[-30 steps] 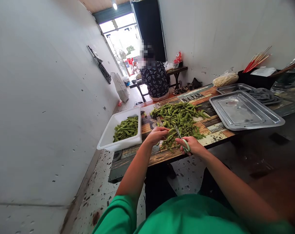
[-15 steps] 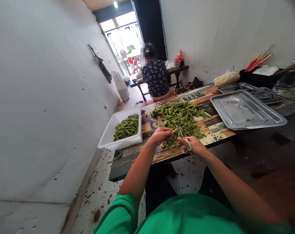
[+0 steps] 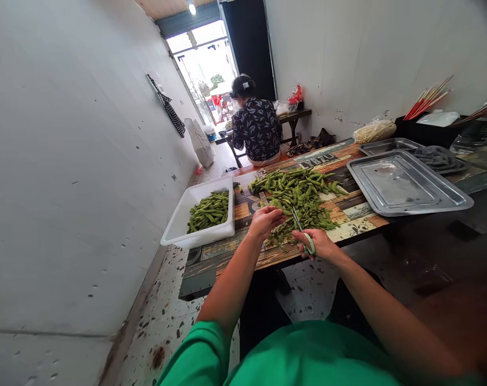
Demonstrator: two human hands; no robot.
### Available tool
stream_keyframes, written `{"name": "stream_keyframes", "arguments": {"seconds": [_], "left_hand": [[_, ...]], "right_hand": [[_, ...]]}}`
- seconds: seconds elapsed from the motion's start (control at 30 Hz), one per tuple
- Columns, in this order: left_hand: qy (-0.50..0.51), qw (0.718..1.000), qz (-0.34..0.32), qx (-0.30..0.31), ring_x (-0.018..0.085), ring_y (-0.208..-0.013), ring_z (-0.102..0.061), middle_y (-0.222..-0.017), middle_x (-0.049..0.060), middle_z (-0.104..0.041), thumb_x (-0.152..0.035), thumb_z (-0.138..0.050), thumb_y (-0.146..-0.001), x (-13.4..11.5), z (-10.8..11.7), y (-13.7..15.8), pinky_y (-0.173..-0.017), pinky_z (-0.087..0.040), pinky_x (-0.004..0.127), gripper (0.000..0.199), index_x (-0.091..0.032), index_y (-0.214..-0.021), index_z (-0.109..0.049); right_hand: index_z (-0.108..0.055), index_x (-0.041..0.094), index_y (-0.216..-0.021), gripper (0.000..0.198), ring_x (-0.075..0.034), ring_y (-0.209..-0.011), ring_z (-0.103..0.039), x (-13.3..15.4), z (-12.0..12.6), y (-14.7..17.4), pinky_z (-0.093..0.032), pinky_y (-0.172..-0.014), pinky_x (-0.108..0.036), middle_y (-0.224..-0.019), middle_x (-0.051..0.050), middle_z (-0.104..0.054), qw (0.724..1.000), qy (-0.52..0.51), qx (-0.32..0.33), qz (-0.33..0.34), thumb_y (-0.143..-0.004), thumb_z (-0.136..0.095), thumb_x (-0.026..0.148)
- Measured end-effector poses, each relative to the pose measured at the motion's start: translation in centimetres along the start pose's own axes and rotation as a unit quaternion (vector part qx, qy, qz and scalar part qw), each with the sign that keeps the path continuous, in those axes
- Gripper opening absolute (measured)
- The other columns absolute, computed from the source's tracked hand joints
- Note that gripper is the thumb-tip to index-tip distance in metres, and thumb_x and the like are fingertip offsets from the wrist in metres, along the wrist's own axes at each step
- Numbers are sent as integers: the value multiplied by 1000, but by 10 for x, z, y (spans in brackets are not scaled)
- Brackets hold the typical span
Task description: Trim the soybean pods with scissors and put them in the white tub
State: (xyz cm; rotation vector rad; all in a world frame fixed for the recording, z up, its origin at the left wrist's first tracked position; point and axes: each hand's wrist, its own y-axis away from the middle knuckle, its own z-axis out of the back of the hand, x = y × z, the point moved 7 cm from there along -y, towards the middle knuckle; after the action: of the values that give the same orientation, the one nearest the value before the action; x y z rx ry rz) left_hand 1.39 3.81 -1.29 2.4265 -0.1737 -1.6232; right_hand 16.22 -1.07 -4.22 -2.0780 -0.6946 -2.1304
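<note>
Green-handled scissors [image 3: 307,244] are in my right hand [image 3: 316,242], fingers through and around the loops, with the blades pointing up and away over the pods. My left hand [image 3: 267,221] is just left of the blade tips, thumb and fingers pinched together; what sits between them blends with the green behind it. Beyond both hands a heap of edamame pods [image 3: 295,187] spreads over the table, with small trimmings scattered nearest me. To the left, a white plastic tub [image 3: 199,238] holds more edamame pods [image 3: 211,210].
The patchwork-wood table [image 3: 243,252] ends close to my body. At its right lie a metal tray [image 3: 407,185], a second tray with a grey cloth [image 3: 436,157], bagged noodles [image 3: 375,130] and a black box of skewers [image 3: 420,126]. Another person [image 3: 259,128] sits beyond the table.
A pod showed between my left fingers and the scissor blades; now it no longer shows plainly there. Both hands have shifted only slightly. The seated person's head has turned left.
</note>
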Motion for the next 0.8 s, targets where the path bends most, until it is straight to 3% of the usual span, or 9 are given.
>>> {"name": "stream_keyframes", "arguments": {"seconds": [0.17,0.37,0.53,0.67,0.73,0.77,0.8], "left_hand": [[16,1000,-11,10,15,-66,-68,-68,4,-67,-9,-75,-65,1,-5,4,-72,-54,30,29,-12,-75,-49],[0,1000,-17,-6,16,-62,-67,-64,3,-65,-8,-75,-64,6,-10,10,-68,-54,29,31,-13,-75,-46],[5,1000,-13,-14,16,-63,-67,-63,1,-63,-9,-76,-63,15,-16,11,-69,-54,31,34,-14,-72,-44],[-84,994,-55,-43,15,-64,-66,-66,1,-63,-15,-71,-68,3,-7,14,-71,-53,31,26,-15,-74,-46],[-212,958,-151,-121,15,-70,-65,-72,3,-65,-19,-67,-72,-31,14,23,-75,-52,30,17,-15,-78,-52],[-289,917,-210,-177,16,-75,-64,-78,4,-66,-20,-65,-73,-56,26,31,-78,-51,31,13,-15,-82,-56],[-364,857,-268,-249,18,-83,-64,-85,6,-66,-23,-62,-75,-82,38,42,-82,-49,32,13,-16,-86,-59]], "right_hand": [[-56,16,-70,43,-11,-39,-54,2,-1,-1,-35,-26,-17,-50,2,-56,1000,-4,-9,-1,-68,-71,57],[-55,17,-67,44,-11,-39,-55,3,-2,-5,-35,-27,-19,-50,2,-56,1000,6,6,20,-68,-71,57],[-56,17,-67,45,-10,-31,-48,0,-1,-7,-26,-26,-20,-43,3,-53,999,21,-20,30,-71,-65,60],[-55,17,-60,45,-8,-30,-45,-1,0,-4,-25,-28,-19,-39,5,-48,999,2,-44,14,-68,-69,59],[-56,16,-63,44,-9,-32,-47,-1,2,-1,-25,-27,-18,-41,4,-50,999,-25,-47,-1,-67,-70,58],[-57,16,-66,43,-9,-33,-48,-1,3,0,-26,-27,-18,-43,3,-52,998,-40,-47,-6,-68,-70,57],[-58,16,-68,42,-9,-34,-50,-1,5,1,-26,-27,-18,-45,2,-54,997,-55,-47,-9,-69,-69,57]]}}
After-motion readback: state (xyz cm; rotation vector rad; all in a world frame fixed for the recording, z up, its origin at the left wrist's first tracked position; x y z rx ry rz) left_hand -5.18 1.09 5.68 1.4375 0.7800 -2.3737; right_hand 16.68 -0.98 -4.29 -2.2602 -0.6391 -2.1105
